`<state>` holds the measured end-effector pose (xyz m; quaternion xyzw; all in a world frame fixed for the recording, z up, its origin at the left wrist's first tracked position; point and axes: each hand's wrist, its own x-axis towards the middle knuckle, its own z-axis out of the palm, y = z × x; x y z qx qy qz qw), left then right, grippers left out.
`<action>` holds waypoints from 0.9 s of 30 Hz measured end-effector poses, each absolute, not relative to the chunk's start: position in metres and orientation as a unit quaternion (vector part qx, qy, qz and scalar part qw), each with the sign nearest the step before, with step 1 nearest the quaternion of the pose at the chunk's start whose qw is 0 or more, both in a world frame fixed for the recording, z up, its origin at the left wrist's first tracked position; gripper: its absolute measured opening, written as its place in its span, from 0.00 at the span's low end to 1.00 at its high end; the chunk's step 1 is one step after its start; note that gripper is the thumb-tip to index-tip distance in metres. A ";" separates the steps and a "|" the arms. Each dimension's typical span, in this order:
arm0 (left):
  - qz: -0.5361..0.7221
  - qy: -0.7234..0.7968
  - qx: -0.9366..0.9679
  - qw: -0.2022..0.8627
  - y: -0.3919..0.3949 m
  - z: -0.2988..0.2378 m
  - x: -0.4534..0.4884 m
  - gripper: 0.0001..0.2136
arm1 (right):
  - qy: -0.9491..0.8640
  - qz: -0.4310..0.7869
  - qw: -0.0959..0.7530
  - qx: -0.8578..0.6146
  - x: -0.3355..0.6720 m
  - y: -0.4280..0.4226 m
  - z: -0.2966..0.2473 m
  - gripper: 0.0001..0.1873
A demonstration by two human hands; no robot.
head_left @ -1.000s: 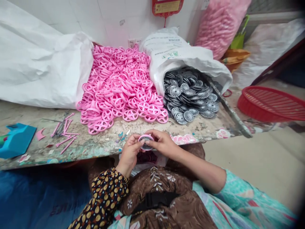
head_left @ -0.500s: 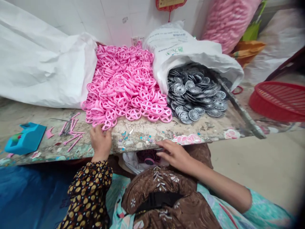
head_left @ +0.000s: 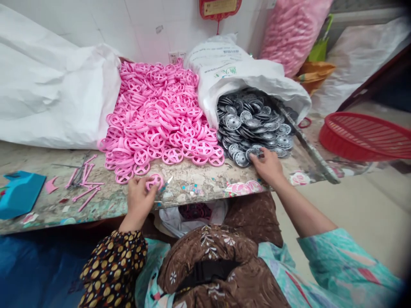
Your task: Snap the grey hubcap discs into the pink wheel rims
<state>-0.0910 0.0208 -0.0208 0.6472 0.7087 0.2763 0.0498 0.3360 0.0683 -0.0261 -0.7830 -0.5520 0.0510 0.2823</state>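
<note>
My left hand [head_left: 139, 200] pinches a pink spoked wheel [head_left: 154, 181] just above the worn tabletop [head_left: 199, 182], in front of a big heap of pink wheels [head_left: 157, 115]. My right hand [head_left: 267, 166] reaches into the near edge of a pile of grey hub discs [head_left: 253, 126] that spill from a white sack [head_left: 237, 68]; its fingertips close on a grey disc [head_left: 256, 152]. Below the table edge, an open bag [head_left: 189, 216] in my lap holds dark and pink pieces.
A large white sack [head_left: 48, 90] lies at the left. Pink plastic sprue sticks [head_left: 84, 182] and a blue plastic piece [head_left: 19, 192] sit on the left of the table. A red mesh basket [head_left: 366, 137] stands at the right, and a metal bar [head_left: 308, 147] lies beside the discs.
My left hand has drawn a pink wheel back from the heap. My right hand has moved from the lap bag up to the grey discs. A second ago both hands held one assembled wheel.
</note>
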 end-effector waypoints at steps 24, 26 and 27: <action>0.431 0.427 0.163 0.778 -0.009 0.003 0.012 0.08 | -0.817 0.136 0.175 -0.532 0.241 0.032 -0.009 0.19; 0.435 0.435 0.159 0.772 -0.010 0.000 0.013 0.08 | -0.791 0.200 0.215 -0.537 0.239 0.038 -0.004 0.14; 0.440 0.439 0.157 0.768 -0.011 -0.001 0.015 0.08 | -0.767 0.241 0.252 -0.539 0.235 0.038 -0.001 0.10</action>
